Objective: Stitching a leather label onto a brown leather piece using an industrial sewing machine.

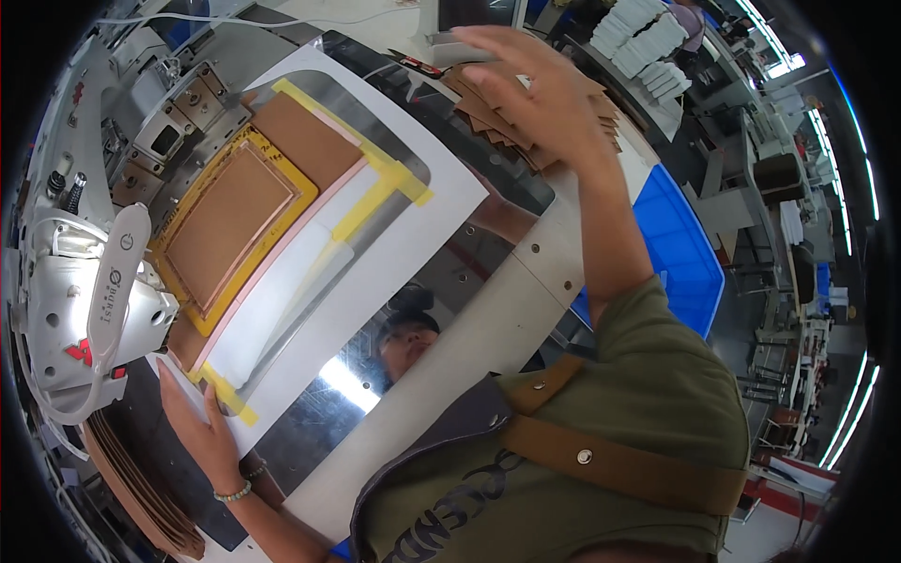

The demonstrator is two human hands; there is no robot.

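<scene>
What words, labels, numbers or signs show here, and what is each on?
I'm leaving out the wording itself.
White paddle-shaped part: dark lettering and a round symbol, readable.
Olive garment: large dark lettering, partly hidden.
White machine: a red mark, too blurred to read.
Yellow frame: small dark marks, too small to read.

A yellow-taped white sheet (pixel 371 272) lies flat, brown pieces (pixel 481 111) stacked unevenly nearby

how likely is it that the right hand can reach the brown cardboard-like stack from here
Quite likely: the right hand looks empty, fingers spread, and overlaps the brown stack in view. Nothing visible blocks it, though its height above is hard to judge.
</scene>
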